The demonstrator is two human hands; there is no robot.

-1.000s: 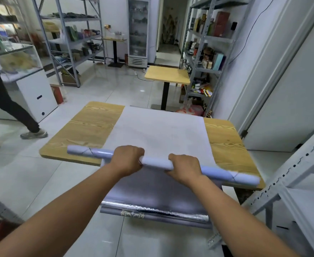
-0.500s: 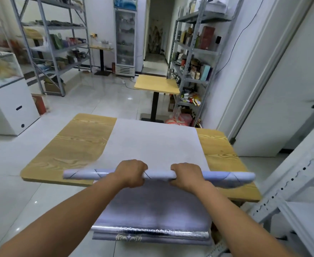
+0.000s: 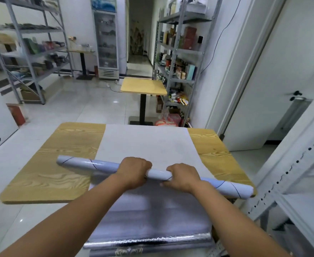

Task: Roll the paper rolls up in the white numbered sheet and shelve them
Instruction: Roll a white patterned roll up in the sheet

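A long white paper roll (image 3: 89, 164) with thin dark lines lies crosswise over the wooden table (image 3: 60, 164). My left hand (image 3: 134, 170) and my right hand (image 3: 182, 176) both grip it near its middle, fingers curled round it. Under the roll a white sheet (image 3: 148, 143) is spread across the table and hangs down over the near edge. At the bottom of that hanging part sit a silvery foil roll (image 3: 148, 242) and a patterned roll (image 3: 130, 252) beneath it.
A white metal shelf frame (image 3: 289, 173) stands close on my right. Beyond the table are a smaller wooden table (image 3: 143, 86), stocked grey racks (image 3: 178, 52) on the right and left, a glass-door fridge (image 3: 106, 43) and a white door (image 3: 274, 89).
The roll has moved forward onto the table and now slants, its right end nearer me. My view has tilted up; the person on the left is out of sight.
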